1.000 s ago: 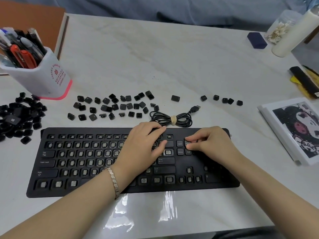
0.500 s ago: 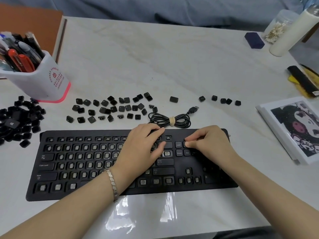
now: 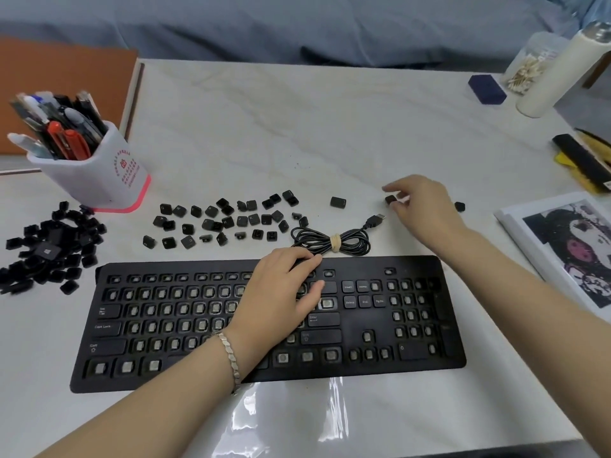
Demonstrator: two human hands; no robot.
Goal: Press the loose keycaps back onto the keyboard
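The black keyboard [image 3: 413, 352] lies near the table's front edge, most of its switches bare. A few caps are seated around Enter and the Insert/Delete block. My left hand [image 3: 281, 292] rests flat on the keyboard's upper middle, fingers relaxed. My right hand [image 3: 420, 209] reaches behind the keyboard to a short row of loose caps and pinches a small black keycap [image 3: 390, 200] between thumb and forefinger; the cap still sits on the table. Another keycap [image 3: 459, 206] shows past the hand. Scattered keycaps [image 3: 228, 223] lie behind the keyboard and a keycap heap [image 3: 49, 249] sits at the left.
The keyboard's coiled USB cable [image 3: 330, 241] lies just behind its top edge. A pen holder [image 3: 96, 180] stands back left. A picture booklet [image 3: 568, 252] lies at the right edge, with a white bottle [image 3: 558, 71], a cotton swab jar [image 3: 529, 66] and a dark blue box [image 3: 486, 89] farther back.
My right hand left the keys at the keyboard's upper right and moved back to the loose caps behind it. My left hand stayed on the keyboard.
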